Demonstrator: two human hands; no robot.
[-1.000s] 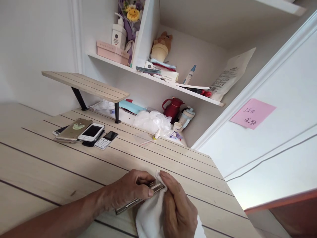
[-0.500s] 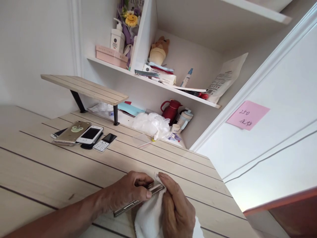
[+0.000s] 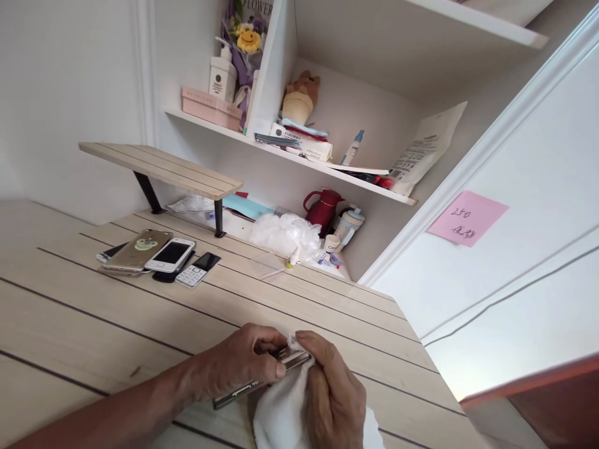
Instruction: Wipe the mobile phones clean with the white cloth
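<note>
Near the bottom middle of the head view, my left hand (image 3: 253, 362) is closed round a slim metallic object (image 3: 238, 393) with lettering along its edge, perhaps a phone or harmonica. My right hand (image 3: 332, 390) pinches a white cloth (image 3: 283, 415) against the object's right end. The cloth hangs below between the hands, and part of it shows right of my right hand. The object is tilted, its left end lower. My fingers hide its middle.
Several phones lie in a pile at the left, including a gold phone (image 3: 143, 248), a white phone (image 3: 171, 254) and a keypad phone (image 3: 199, 269). Behind them is a wooden riser (image 3: 159, 167). A small bottle (image 3: 292, 257) and plastic bag (image 3: 285, 234) are farther back.
My right fingertips have shifted slightly down with the cloth at the object's right end. My left hand keeps its hold, almost unmoved.
</note>
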